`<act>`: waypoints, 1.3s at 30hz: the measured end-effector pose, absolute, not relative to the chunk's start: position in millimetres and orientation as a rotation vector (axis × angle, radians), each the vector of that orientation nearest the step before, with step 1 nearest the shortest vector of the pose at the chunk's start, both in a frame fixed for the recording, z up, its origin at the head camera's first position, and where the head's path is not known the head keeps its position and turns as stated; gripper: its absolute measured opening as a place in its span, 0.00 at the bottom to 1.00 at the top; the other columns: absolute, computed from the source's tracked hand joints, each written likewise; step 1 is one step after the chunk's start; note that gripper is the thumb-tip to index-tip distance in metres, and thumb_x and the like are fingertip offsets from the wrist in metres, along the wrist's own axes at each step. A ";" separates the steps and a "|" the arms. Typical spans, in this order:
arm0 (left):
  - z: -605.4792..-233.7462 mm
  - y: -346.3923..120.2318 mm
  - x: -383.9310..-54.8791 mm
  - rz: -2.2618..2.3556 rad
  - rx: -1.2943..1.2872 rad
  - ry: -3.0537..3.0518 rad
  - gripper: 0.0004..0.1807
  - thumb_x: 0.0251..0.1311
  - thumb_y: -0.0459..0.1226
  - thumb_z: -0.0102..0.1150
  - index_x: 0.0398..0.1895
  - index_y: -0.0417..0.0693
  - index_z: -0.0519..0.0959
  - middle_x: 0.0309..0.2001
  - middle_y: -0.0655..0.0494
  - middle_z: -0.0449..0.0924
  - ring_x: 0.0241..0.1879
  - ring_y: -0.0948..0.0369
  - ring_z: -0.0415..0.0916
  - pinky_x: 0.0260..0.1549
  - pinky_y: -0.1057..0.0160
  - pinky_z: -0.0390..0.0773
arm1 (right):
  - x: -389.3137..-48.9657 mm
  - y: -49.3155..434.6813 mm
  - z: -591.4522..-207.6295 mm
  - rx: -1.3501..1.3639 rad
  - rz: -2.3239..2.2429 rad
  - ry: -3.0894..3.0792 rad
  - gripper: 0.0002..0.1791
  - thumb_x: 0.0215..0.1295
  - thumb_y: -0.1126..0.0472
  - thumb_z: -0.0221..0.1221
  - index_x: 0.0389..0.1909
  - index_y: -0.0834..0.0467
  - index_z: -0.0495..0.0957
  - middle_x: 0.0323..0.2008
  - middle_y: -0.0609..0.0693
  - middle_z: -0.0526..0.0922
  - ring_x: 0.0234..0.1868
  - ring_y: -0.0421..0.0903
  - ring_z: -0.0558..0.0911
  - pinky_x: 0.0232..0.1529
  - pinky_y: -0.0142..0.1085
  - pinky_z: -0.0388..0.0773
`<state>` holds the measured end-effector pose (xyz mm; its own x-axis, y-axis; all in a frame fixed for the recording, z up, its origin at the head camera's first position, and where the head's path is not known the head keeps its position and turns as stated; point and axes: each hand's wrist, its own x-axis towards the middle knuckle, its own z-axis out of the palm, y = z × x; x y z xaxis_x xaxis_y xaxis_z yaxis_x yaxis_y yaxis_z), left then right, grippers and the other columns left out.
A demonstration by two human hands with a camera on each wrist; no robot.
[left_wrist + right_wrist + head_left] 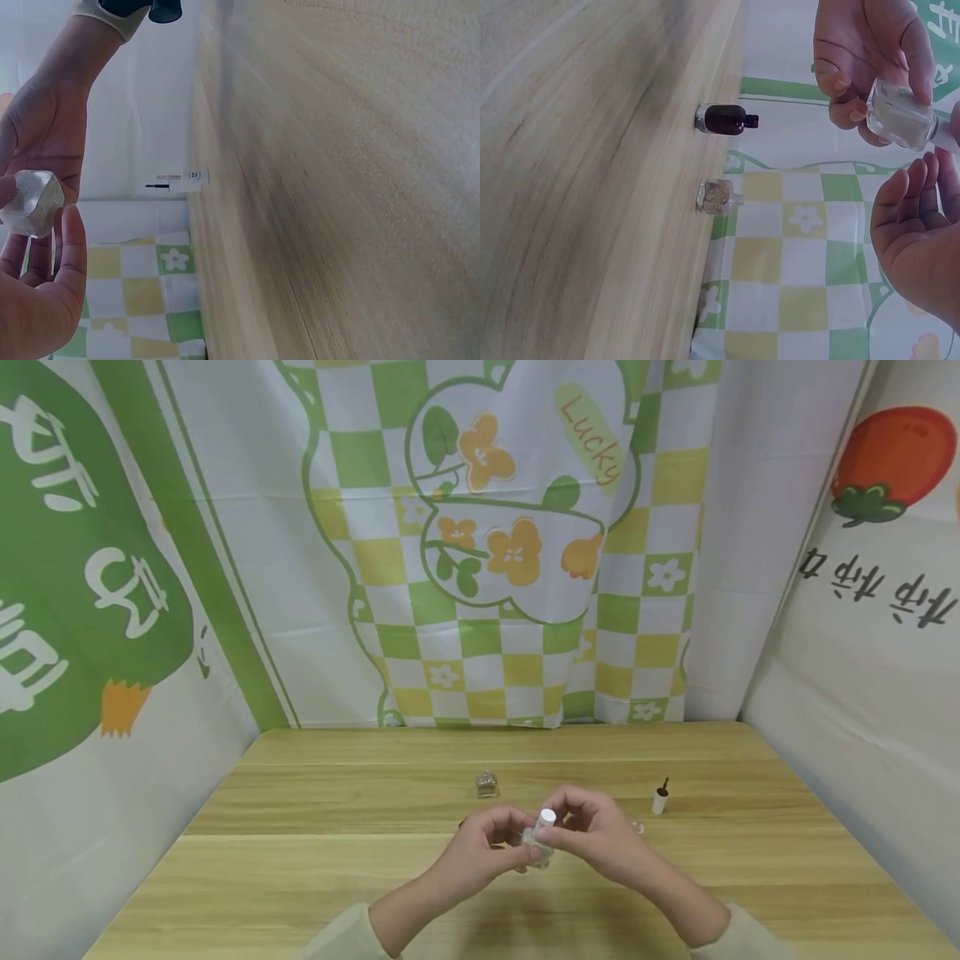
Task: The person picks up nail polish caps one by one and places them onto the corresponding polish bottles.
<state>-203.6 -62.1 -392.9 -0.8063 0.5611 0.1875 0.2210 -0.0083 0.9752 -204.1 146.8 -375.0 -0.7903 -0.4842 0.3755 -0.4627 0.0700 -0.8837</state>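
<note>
Between the two hands is a clear, square glass nail polish bottle (538,855) with a white cap (548,817). My left hand (480,852) grips the glass body between thumb and fingers. At the cap, my right hand (600,835) pinches with thumb and forefinger. The right wrist view shows the bottle (901,112) tilted in the air, pale inside, its cap toward the right image edge. From the left wrist, the bottle's glass base (34,204) faces the camera.
Uncapped on the wooden table (300,860) stand a glittery bottle (487,783) and a dark red bottle (724,119), the latter mostly behind the left hand in the head view. A white cap with a black brush (660,799) stands upright at right. Patterned curtains (480,635) surround the table.
</note>
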 end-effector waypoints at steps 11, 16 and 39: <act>-392.4 -61.9 -203.0 1.893 0.812 2.021 0.13 0.60 0.34 0.63 0.47 0.38 0.78 0.40 0.52 0.81 0.36 0.61 0.77 0.36 0.65 0.80 | -203.2 144.3 -374.7 -0.963 -1.871 2.355 0.07 0.60 0.66 0.65 0.36 0.61 0.76 0.34 0.54 0.79 0.34 0.45 0.76 0.34 0.36 0.78; -391.8 -62.3 -203.6 1.895 0.821 2.026 0.14 0.60 0.34 0.63 0.47 0.37 0.78 0.40 0.53 0.81 0.37 0.61 0.77 0.36 0.65 0.80 | -203.6 149.0 -370.9 -1.004 -1.833 2.352 0.10 0.62 0.66 0.64 0.43 0.62 0.79 0.35 0.54 0.80 0.35 0.45 0.77 0.35 0.36 0.78; -391.3 -62.2 -203.4 1.913 0.870 1.998 0.14 0.60 0.32 0.63 0.47 0.34 0.77 0.40 0.51 0.81 0.37 0.60 0.77 0.37 0.64 0.81 | -203.6 147.7 -373.4 -1.103 -1.863 2.301 0.03 0.64 0.67 0.61 0.37 0.59 0.80 0.38 0.56 0.79 0.36 0.45 0.77 0.35 0.38 0.78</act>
